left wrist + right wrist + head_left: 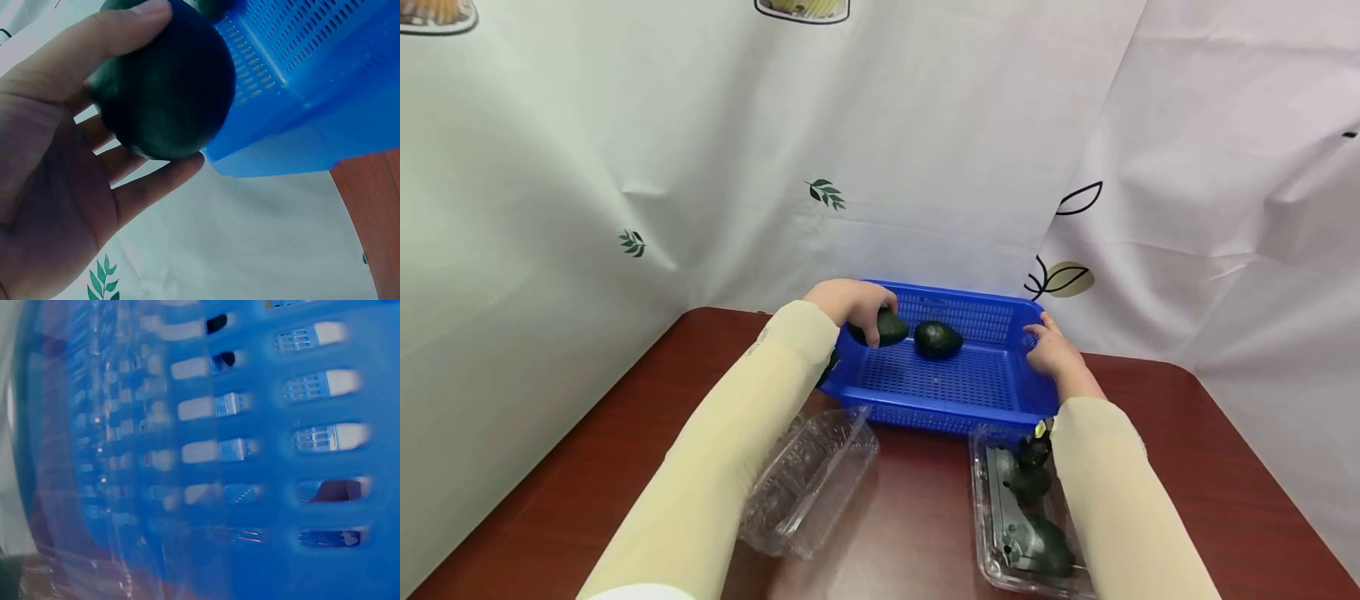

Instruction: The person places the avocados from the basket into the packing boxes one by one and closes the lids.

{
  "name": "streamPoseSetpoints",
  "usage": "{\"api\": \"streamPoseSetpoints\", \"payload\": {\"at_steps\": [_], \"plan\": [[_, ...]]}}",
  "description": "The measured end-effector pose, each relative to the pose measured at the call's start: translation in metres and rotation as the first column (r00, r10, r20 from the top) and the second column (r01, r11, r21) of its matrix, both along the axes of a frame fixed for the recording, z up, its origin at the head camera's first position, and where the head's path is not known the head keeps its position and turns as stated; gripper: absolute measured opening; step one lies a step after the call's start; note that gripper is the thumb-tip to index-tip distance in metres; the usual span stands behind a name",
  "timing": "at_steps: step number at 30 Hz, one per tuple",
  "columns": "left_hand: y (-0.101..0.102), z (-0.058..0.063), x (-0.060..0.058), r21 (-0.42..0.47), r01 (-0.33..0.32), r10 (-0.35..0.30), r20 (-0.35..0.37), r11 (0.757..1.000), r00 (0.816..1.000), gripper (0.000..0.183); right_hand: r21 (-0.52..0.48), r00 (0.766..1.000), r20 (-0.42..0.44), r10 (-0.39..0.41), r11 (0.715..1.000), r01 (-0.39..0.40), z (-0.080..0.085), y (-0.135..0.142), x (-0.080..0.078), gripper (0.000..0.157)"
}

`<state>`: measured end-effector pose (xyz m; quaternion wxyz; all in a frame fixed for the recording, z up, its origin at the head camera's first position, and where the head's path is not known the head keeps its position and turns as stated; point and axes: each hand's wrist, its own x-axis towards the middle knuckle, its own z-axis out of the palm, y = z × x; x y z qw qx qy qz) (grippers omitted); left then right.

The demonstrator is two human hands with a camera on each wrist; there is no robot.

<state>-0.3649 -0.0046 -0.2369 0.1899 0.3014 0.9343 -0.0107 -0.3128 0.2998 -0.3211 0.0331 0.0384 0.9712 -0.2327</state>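
Observation:
My left hand (pixel 859 307) grips a dark green avocado (pixel 891 328) over the left end of a blue plastic basket (pixel 936 405). In the left wrist view, the thumb lies across the top of the avocado (pixel 169 87) and the fingers are beneath it. Another avocado (pixel 937 339) lies on the basket floor, right of the held one. At the basket's right end, my right hand (pixel 1057 357) holds the rim, thumb on the inner side. The right wrist view shows only the slotted basket wall (pixel 275 469) up close, without the hand.
An opened clear plastic clamshell (pixel 816 479) lies on the brown table (pixel 895 517) at front left. Under my right forearm stands another clear clamshell (pixel 983 533) with avocados (pixel 1041 546) inside. A white printed curtain (pixel 940 167) hangs behind the basket.

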Motion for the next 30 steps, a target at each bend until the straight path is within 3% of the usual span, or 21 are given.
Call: {"api": "streamPoseSetpoints", "payload": {"at_steps": [5, 12, 21, 30], "plan": [[-0.005, 0.002, 0.002, 0.071, 0.029, -0.03, 0.012, 0.997, 0.999, 0.059, 0.005, 1.0, -0.013, -0.004, 1.0, 0.005, 0.003, 0.003, 0.001, 0.058], [-0.025, 0.007, 0.007, 0.183, 0.016, -0.019, 0.017, 0.983, 1.0, 0.059, 0.015, 1.0, -0.026, -0.011, 1.0, 0.011, 0.001, 0.001, 0.001, 0.059], [-0.046, 0.01, 0.011, 0.237, 0.041, -0.045, 0.011, 0.971, 0.999, 0.061, 0.0, 1.0, -0.008, -0.023, 1.0, 0.023, -0.007, -0.003, 0.001, 0.059], [-0.041, 0.006, 0.018, 0.212, 0.106, -0.108, -0.002, 0.971, 0.994, 0.059, 0.013, 0.999, -0.002, -0.035, 0.999, 0.035, -0.002, -0.001, 0.001, 0.059]]}}
